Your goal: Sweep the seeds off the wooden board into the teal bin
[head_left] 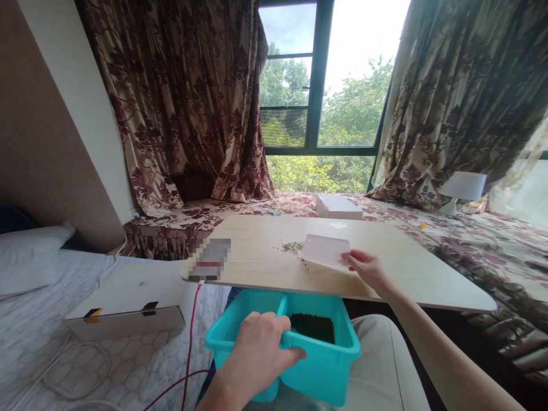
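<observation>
My left hand (261,348) is closed around the middle divider of a turquoise plastic bin (314,374) by my lap. Its right compartment holds a heap of dark granules (314,326). With thumb and fingers my right hand (363,265) pinches the right edge of a thin white rectangular plate or shallow tray (325,249), tilted over the wooden tabletop (257,234). Small brownish-green grains (291,248) lie scattered on the board just left of that white piece. A few more sit by its lower edge. The bin stands below the table's front edge.
A pixelated phone-like device (210,260) with a red cable (191,331) rests at the table's left end. A white box (128,299) lies on the quilted bed. Behind the table are another white box (338,206) and a lamp (462,188) on the window ledge.
</observation>
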`<state>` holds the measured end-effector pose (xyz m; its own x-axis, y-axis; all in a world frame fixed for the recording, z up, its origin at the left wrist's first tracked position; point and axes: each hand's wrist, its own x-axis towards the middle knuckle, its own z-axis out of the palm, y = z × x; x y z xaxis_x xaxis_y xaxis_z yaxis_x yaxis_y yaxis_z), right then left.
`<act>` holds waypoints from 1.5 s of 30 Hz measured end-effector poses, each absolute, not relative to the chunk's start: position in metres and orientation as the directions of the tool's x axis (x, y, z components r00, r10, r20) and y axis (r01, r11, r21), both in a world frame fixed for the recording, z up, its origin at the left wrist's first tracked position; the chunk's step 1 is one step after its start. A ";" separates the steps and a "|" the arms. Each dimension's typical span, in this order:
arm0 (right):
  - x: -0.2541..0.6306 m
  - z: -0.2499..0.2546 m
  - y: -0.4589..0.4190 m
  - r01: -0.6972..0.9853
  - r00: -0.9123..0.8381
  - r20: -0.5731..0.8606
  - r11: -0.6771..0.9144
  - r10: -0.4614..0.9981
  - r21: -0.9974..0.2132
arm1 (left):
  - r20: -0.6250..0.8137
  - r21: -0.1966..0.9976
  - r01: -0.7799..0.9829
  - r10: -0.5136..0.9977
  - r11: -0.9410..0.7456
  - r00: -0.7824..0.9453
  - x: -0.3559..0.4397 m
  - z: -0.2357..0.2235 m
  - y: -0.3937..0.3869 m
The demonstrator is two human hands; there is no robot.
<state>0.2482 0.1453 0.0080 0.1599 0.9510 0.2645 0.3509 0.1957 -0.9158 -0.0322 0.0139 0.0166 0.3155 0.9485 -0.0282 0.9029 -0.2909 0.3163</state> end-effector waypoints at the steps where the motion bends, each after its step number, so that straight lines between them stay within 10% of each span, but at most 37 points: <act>1: 0.249 0.009 0.145 0.351 0.154 0.262 0.195 0.953 -0.916 | -0.025 0.318 0.902 0.949 -0.292 0.316 -0.032 0.016 0.014; 29: 0.254 0.013 0.130 0.281 0.137 0.113 0.071 0.984 -0.957 | -0.027 0.295 0.911 0.951 -0.288 0.309 -0.032 0.024 0.016; 36: 0.258 0.026 0.117 0.337 -0.112 -0.029 0.011 0.993 -0.942 | -0.010 0.302 0.905 0.949 -0.299 0.316 -0.032 0.024 0.016; 45: 0.256 0.019 0.136 0.259 0.203 0.141 0.085 0.969 -0.962 | 0.006 0.291 0.907 0.948 -0.305 0.317 -0.033 0.022 0.017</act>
